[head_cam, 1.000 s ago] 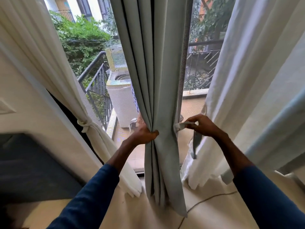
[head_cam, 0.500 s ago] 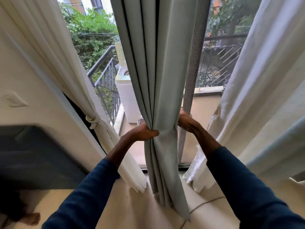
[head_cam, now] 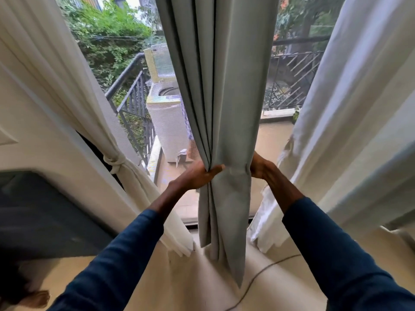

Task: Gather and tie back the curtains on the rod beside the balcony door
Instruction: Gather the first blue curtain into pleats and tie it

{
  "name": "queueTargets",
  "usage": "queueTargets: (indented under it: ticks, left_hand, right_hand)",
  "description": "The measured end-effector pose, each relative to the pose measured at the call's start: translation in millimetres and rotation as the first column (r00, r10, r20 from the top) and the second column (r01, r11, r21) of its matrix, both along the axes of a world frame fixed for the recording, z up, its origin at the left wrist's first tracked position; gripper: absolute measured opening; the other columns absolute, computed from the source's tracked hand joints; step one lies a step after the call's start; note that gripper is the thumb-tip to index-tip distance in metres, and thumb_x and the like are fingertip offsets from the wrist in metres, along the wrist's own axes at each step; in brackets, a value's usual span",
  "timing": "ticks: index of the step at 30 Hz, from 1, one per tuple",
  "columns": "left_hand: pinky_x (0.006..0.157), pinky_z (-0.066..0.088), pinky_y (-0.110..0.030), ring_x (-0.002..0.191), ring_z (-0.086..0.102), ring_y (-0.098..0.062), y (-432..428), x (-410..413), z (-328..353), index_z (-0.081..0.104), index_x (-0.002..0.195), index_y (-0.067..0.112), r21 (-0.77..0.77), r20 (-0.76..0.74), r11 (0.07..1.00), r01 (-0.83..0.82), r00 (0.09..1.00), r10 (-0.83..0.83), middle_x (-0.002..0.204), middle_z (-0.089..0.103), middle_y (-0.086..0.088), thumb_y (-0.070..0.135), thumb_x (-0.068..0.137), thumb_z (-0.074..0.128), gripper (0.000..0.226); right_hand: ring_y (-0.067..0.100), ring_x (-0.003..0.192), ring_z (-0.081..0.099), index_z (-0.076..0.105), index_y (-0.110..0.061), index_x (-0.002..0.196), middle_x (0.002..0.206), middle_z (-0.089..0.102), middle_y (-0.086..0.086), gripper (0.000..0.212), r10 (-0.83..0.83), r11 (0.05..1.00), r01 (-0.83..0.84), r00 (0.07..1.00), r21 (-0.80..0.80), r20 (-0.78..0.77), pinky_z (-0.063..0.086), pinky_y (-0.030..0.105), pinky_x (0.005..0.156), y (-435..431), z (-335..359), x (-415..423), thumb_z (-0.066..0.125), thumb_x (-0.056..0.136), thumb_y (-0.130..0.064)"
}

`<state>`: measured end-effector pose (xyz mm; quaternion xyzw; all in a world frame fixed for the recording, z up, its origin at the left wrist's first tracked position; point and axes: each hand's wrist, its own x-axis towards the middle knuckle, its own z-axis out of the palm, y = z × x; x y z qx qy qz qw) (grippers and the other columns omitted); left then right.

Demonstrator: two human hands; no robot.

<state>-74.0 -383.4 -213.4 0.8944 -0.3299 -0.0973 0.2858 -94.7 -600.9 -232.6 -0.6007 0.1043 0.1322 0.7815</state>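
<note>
Pleats could be spilled if the left grip (head_cam: 197,176), clenched on the grey curtain (head_cam: 224,108), is loosened; the right grip (head_cam: 258,168) cannot be judged.

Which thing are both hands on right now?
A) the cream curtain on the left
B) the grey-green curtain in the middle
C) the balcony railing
B: the left hand pinches the gathered folds of the grey-green curtain, and the right hand reaches round its other edge, fingers hidden.
</note>
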Motion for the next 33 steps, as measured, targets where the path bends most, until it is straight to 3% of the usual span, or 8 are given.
queueTargets:
  ticks: [4,7,11,18,22,26,29,33]
  left_hand:
    - [0.087,0.05,-0.028,0.113,0.063,-0.034,-7.9,-7.9,-7.4,0.061,0.133,0.022,0.066,0.119,0.979,-0.195,0.975,0.187,0.127,0.068,-0.011,0.06,0.099,0.041,0.055]
    - [0.079,0.056,-0.041,0.101,0.066,-0.041,-6.5,-8.3,-6.3,0.061,0.13,0.021,0.193,0.214,0.914,-0.356,0.925,0.315,0.115,0.069,-0.015,0.077,0.089,0.026,0.078]
    - [0.081,0.056,-0.046,0.1,0.065,-0.046,-9.4,-8.9,-5.6,0.067,0.121,0.009,0.08,0.172,0.895,-0.439,0.89,0.422,0.11,0.068,-0.024,0.049,0.098,0.049,0.05]
    - [0.074,0.054,-0.044,0.097,0.062,-0.047,-26.7,-14.9,3.4,0.063,0.104,-0.001,-0.019,-0.006,0.885,-0.466,0.885,0.466,0.101,0.066,-0.027,0.008,0.089,0.051,0.021]
    - [0.072,0.052,-0.043,0.092,0.061,-0.042,-31.9,-17.4,7.5,0.061,0.102,-0.003,-0.009,-0.013,0.886,-0.464,0.886,0.464,0.096,0.064,-0.025,0.0,0.085,0.052,0.021]
    - [0.068,0.048,-0.038,0.094,0.062,-0.04,-30.8,-17.7,6.0,0.062,0.099,0.0,0.041,0.007,0.904,-0.426,0.905,0.426,0.096,0.062,-0.02,0.005,0.084,0.052,0.018]
    - [0.069,0.039,-0.033,0.093,0.059,-0.036,-16.4,-10.9,6.0,0.063,0.099,0.005,0.118,0.052,0.903,-0.414,0.91,0.41,0.097,0.061,-0.014,0.014,0.086,0.053,0.019]
    - [0.063,0.032,-0.021,0.086,0.051,-0.024,7.3,1.6,0.8,0.055,0.079,0.005,-0.15,-0.087,0.95,-0.274,0.961,0.264,0.081,0.053,-0.012,-0.003,0.079,0.059,0.009]
  right_hand:
    - [0.04,0.108,0.063,0.054,0.006,0.132,0.116,0.067,0.02,0.032,-0.066,0.968,0.094,0.99,-0.235,0.126,0.057,0.045,0.091,4.9,-3.5,1.8,0.047,0.106,-0.011]
    - [0.04,0.084,0.063,0.067,0.001,0.098,0.092,0.068,0.022,0.03,-0.296,0.906,0.333,0.94,-0.261,0.171,0.054,0.048,0.076,15.0,0.0,-7.5,0.05,0.099,-0.024]
    - [0.014,0.074,0.07,0.072,-0.019,0.08,0.092,0.077,0.007,0.026,-0.577,0.538,0.72,0.694,-0.438,0.431,0.055,0.033,0.07,21.9,-13.8,-41.6,0.058,0.091,-0.038]
    - [0.033,0.086,0.076,0.068,-0.003,0.114,0.099,0.075,0.021,0.027,-0.105,0.984,0.116,0.991,-0.134,0.086,0.062,0.04,0.072,99.0,-3.6,-102.2,0.072,0.093,-0.019]
    - [0.019,0.084,0.072,0.046,-0.027,0.13,0.101,0.072,0.001,0.065,-0.005,0.884,0.068,0.991,-0.463,0.137,0.053,0.016,0.056,100.5,-4.1,-112.0,0.084,0.078,-0.014]
    - [0.011,0.083,0.065,0.06,-0.022,0.122,0.098,0.072,0.0,0.036,-0.004,0.654,0.255,0.943,-0.712,0.334,0.045,0.01,0.064,99.4,-12.9,-112.0,0.063,0.086,-0.014]
    - [0.004,0.063,0.065,0.072,-0.01,0.095,0.088,0.075,0.007,0.013,0.138,0.689,0.154,0.931,-0.708,0.337,0.05,0.021,0.06,69.2,-6.0,-114.7,0.059,0.093,-0.009]
    - [0.015,0.056,0.071,0.074,0.001,0.092,0.084,0.078,0.011,0.014,0.177,0.757,0.024,0.954,-0.652,0.241,0.048,0.019,0.047,27.7,7.6,-123.7,0.06,0.095,0.001]
